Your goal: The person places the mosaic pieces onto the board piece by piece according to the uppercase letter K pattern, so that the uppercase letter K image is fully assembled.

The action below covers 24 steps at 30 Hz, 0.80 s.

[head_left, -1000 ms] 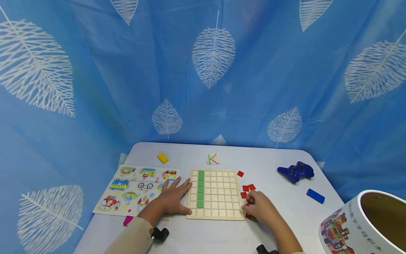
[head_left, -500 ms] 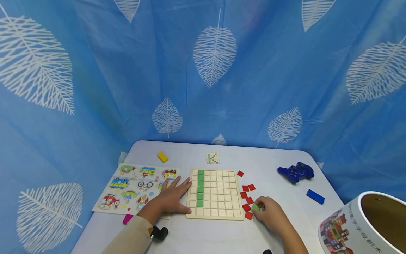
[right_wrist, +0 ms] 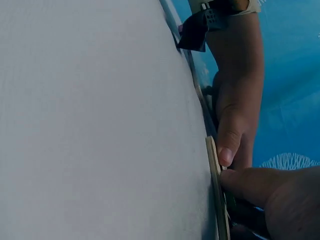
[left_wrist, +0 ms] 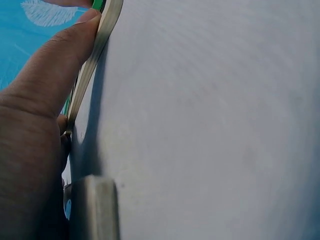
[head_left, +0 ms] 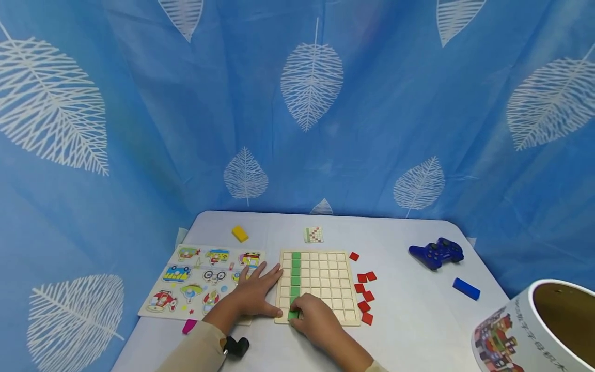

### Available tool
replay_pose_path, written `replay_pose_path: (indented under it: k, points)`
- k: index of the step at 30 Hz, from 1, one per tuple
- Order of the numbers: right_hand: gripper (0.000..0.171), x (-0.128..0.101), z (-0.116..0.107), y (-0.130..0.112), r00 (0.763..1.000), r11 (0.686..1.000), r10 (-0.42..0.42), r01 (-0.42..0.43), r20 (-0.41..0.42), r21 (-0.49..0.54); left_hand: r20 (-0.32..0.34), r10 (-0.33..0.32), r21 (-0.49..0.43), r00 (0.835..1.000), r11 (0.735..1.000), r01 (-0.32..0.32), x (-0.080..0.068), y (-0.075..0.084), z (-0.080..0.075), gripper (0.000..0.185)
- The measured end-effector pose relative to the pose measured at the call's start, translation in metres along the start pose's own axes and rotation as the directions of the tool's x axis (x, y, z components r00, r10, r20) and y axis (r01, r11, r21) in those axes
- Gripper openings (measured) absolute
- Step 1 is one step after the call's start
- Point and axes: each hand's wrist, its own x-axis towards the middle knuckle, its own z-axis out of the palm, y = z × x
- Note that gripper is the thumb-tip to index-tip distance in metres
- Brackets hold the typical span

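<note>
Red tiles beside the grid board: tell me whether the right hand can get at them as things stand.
Probably yes. The red tiles lie loose on the table right of the grid board, nothing covering them. The right hand, though, already pinches a green tile at the board's near left corner.

Pale matt wooden grid board — glossy green tile

This looks like a small play corner set up for recording, not a normal room. A blue curtain with white leaf prints closes in a white rounded table, which carries toys: a wooden picture puzzle board, a blue game controller and a wooden grid board.
</note>
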Motion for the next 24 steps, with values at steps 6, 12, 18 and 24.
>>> replay_pose_path:
  k: [6, 12, 18, 24]
  points:
    - [0.015, -0.0011, 0.0053, -0.0031, 0.998, 0.999, 0.042, -0.041, -0.036, 0.018, -0.031, 0.002, 0.011, 1.0, 1.0, -0.002, -0.0001, 0.0017, 0.0015, 0.118]
    - [0.015, -0.0014, 0.006, -0.0024, 0.996, 0.994, 0.087, -0.086, -0.01, 0.066, -0.014, -0.012, 0.021, 1.0, 1.0, 0.012, 0.0003, 0.0019, 0.0033, 0.119]
    - [0.017, -0.0006, 0.008, -0.0038, 0.991, 0.985, 0.137, -0.136, -0.002, 0.102, -0.021, -0.013, 0.018, 1.0, 1.0, 0.013, 0.0006, 0.0024, 0.0014, 0.119]
    - [0.019, -0.0008, 0.0114, -0.006, 0.984, 0.978, 0.174, -0.168, -0.034, 0.122, -0.013, -0.014, 0.019, 1.0, 1.0, 0.014, -0.0002, 0.0027, 0.0015, 0.119]
